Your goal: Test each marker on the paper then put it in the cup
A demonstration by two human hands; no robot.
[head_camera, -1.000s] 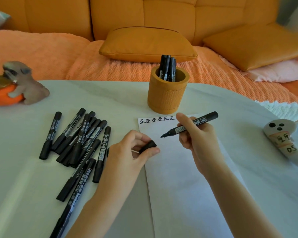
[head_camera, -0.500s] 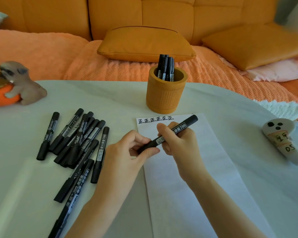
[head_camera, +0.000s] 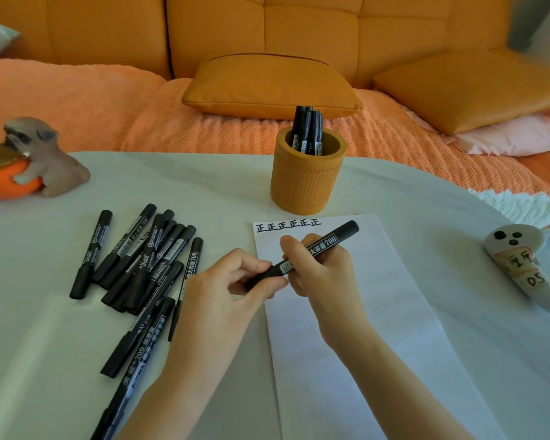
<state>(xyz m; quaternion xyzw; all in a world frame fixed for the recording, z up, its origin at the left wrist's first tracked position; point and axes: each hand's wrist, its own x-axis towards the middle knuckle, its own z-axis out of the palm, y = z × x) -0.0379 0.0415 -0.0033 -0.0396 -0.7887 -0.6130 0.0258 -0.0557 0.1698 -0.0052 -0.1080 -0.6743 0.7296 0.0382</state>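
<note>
- Head view: right hand (head_camera: 321,274) grips the marker (head_camera: 318,249) by its labelled barrel, fingers (head_camera: 291,246) curled round it. The marker is held slantwise above the top of the paper (head_camera: 346,312).
- Left hand (head_camera: 223,290) pinches the marker's lower, cap end between thumb and forefinger. Whether the cap is fully seated cannot be told.
- A row of test marks (head_camera: 288,224) stands along the paper's top edge. The cup (head_camera: 305,179) is just beyond the paper and already holds several markers (head_camera: 307,128).
- Untested markers (head_camera: 146,258) lie heaped on the counter (head_camera: 204,185), left of the paper.
- Judgement: step in hand is capping before the drop into the cup.
- Recommended: push the cap straight along the barrel until it seats, keeping the right-hand grip firm. Then carry the marker upright to the cup, clear of those already inside.
</note>
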